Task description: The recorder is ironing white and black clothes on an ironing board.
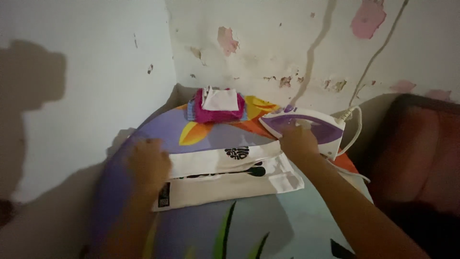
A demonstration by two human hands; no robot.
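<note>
A cream cloth (225, 178) with black print lies folded across a colourful ironing board (268, 225). My left hand (147, 163) presses on the cloth's left end, fingers curled; it looks blurred. My right hand (298, 140) grips the handle of a white and purple iron (311, 125) that stands at the cloth's far right corner. The iron's cord (357, 129) loops off to the right.
A stack of folded cloths (218, 106), pink with a white piece on top, sits at the board's far end against the peeling wall (287, 48). A dark red seat (421, 153) stands to the right. A white wall (81, 86) closes the left side.
</note>
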